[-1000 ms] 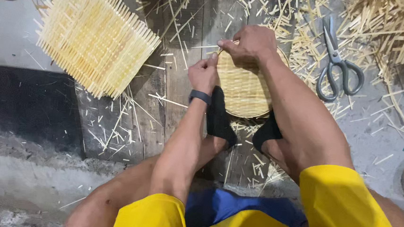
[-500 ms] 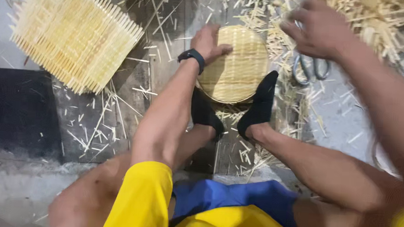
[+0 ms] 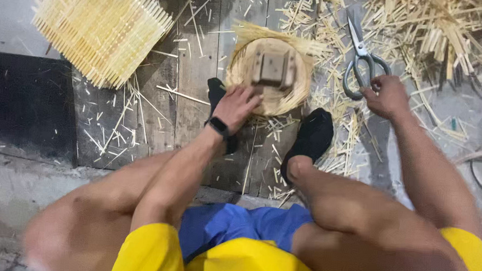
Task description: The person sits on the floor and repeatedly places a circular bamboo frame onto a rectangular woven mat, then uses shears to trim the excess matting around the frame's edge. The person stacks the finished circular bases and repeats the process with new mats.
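Round woven bamboo basket [image 3: 267, 78] sits upside down on the plank floor [image 3: 193, 92] between my black-socked feet [image 3: 308, 140], wooden block on its base. My left hand [image 3: 236, 106] lies flat, fingers spread, pinning its rim. My right hand [image 3: 388, 96] curls onto the scissors [image 3: 359, 56] handles. Square woven mat [image 3: 99, 23] lies well apart.

Round woven basket [image 3: 270, 78]: pale bamboo, turned so a squarish wooden block shows at its centre; loose strand ends fan out along its far rim; it lies on dark planks, its near edge under the fingers of the left hand [image 3: 236, 105].
Scissors [image 3: 361, 60]: grey metal, lying flat on bamboo scraps, blades pointing away; loop handles just beside the fingertips of the right hand [image 3: 388, 96], touching or nearly so.
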